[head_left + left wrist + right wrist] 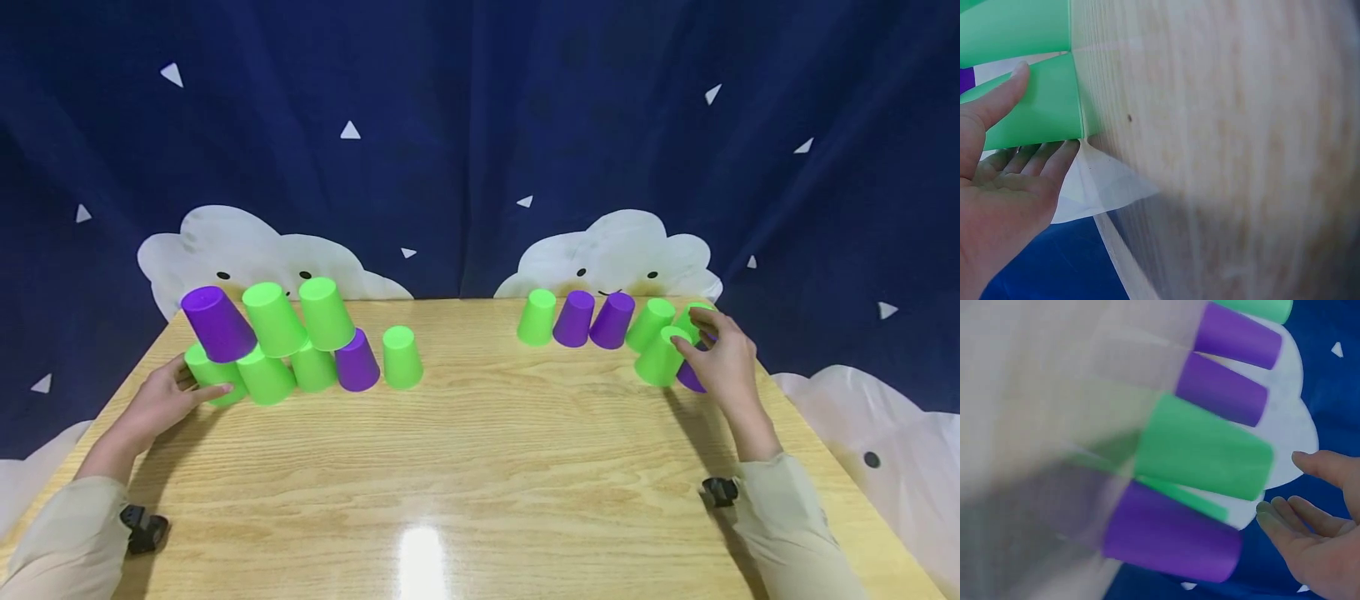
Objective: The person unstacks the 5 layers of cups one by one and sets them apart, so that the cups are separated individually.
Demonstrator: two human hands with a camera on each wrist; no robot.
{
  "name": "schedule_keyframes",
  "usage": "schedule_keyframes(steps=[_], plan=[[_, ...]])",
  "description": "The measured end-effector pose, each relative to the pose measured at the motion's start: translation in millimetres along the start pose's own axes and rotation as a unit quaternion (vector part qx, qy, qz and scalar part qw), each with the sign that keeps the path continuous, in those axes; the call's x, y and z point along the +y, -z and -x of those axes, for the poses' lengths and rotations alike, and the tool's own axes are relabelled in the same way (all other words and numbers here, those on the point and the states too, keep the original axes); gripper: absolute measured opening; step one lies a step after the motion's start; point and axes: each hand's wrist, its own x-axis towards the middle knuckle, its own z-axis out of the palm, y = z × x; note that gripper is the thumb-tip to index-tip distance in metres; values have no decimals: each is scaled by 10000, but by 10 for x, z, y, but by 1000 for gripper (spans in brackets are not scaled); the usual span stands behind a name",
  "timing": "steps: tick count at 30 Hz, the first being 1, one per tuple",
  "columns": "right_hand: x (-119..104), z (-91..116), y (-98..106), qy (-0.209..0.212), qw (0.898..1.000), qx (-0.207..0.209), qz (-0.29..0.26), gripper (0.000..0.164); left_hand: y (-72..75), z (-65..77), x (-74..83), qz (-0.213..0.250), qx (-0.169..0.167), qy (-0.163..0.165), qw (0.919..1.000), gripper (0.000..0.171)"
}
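My left hand holds the leftmost bottom green cup, thumb across its front and fingers along its outer side. That cup stands upside down in a row beside two green cups, a purple cup and another green cup. On top of the row sit a purple cup and two green cups. My right hand hovers with bent fingers at the tops of a green cup and a purple cup. Nothing is between its fingers in the right wrist view.
Farther back on the right, a green cup, two purple cups and more green cups stand upside down along the far edge of the wooden table. Behind hangs a dark blue curtain with clouds.
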Motion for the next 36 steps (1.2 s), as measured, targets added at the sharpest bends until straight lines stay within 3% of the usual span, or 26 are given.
schedule_keyframes(steps=[6, 13, 19, 26, 36], plan=[[-331, -99, -93, 392, 9988, 9, -289, 44, -1, -9, 3, 26, -44, 26, 10000, 79], [-874, -255, -565, 825, 9902, -422, -1044, 45, 11, -3, -15, 123, -98, 44, 9999, 78], [-1456, -347, -1043, 1309, 9742, -762, -1675, 43, 0, 1, -21, 166, -130, 39, 9998, 80], [-2161, -415, -1530, 1903, 9524, -1254, -2027, 44, 12, 1, -18, 149, -97, 41, 9998, 82], [-2941, -353, -2094, 1885, 9252, -2436, -2216, 48, 9, -6, 7, 148, -102, 74, 9998, 81]])
